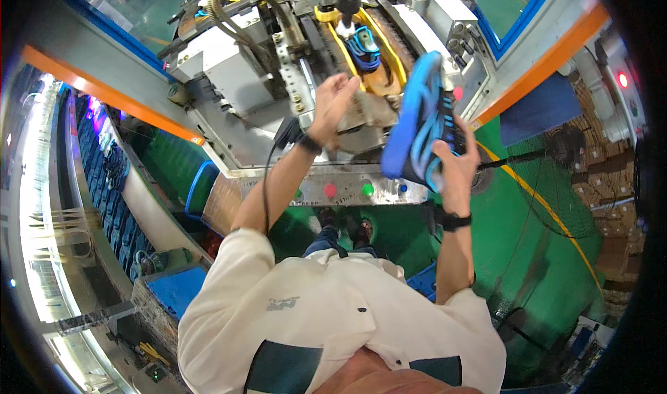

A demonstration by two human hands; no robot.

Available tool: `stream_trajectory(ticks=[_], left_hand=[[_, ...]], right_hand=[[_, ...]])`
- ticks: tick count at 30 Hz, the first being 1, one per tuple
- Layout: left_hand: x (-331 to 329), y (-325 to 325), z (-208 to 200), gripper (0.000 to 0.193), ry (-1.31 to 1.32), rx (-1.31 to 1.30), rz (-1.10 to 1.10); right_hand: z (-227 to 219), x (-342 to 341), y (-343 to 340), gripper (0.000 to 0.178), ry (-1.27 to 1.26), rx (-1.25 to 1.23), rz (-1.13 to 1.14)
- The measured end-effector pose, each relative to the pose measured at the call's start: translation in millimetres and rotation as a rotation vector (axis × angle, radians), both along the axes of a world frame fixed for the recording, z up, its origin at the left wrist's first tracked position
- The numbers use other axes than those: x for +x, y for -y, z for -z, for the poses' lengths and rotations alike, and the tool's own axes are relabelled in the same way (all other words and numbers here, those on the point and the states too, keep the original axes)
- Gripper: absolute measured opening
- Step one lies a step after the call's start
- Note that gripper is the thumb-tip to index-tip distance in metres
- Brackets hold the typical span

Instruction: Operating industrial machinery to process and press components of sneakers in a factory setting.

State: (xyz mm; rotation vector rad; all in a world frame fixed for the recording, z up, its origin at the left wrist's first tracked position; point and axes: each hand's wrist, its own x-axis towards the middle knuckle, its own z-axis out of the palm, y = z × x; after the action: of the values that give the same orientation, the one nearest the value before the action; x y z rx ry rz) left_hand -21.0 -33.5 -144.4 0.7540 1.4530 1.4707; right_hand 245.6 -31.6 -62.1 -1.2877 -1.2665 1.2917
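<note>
My right hand (456, 161) grips a blue and black sneaker (417, 127) at its heel end. The sneaker is held up on its side in front of the machine, its toe pointing away from me. My left hand (335, 104) hovers over the machine's front part, its fingers curled in and nothing visible in them. Farther off, a second blue sneaker (365, 49) sits inside a yellow-edged mould (401, 68) in the machine, beneath a vertical metal rod (349, 4).
Red, green and blue buttons line the machine's front panel (333, 190). White blocks (240, 71) and hoses flank the mould. A conveyor (149, 213) runs along the left. To the right stand a wire-caged fan (564, 147) and stacked brown cardboard (615, 199).
</note>
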Motion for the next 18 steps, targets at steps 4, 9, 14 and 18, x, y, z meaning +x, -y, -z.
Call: stream_trajectory(ticks=[4,9,14,18], left_hand=[[-100.1,-155.0,134.6,0.070,-0.628,-0.362,-0.345],[-173.3,-284.3,176.0,0.076,-0.719,-0.481,-0.490],[-178.4,-272.7,159.2,0.021,-0.380,-0.229,-0.717],[-122.5,-203.6,74.9,0.009,0.570,-0.089,-0.577]], right_hand=[[20.2,-8.7,-80.8,0.060,0.090,0.148,0.077],[18.4,-39.2,-231.1,0.056,0.288,0.178,0.049],[10.0,-87.6,-411.4,0.053,0.305,0.325,-0.266],[36.4,-196.6,-526.6,0.060,0.686,0.399,-0.554]])
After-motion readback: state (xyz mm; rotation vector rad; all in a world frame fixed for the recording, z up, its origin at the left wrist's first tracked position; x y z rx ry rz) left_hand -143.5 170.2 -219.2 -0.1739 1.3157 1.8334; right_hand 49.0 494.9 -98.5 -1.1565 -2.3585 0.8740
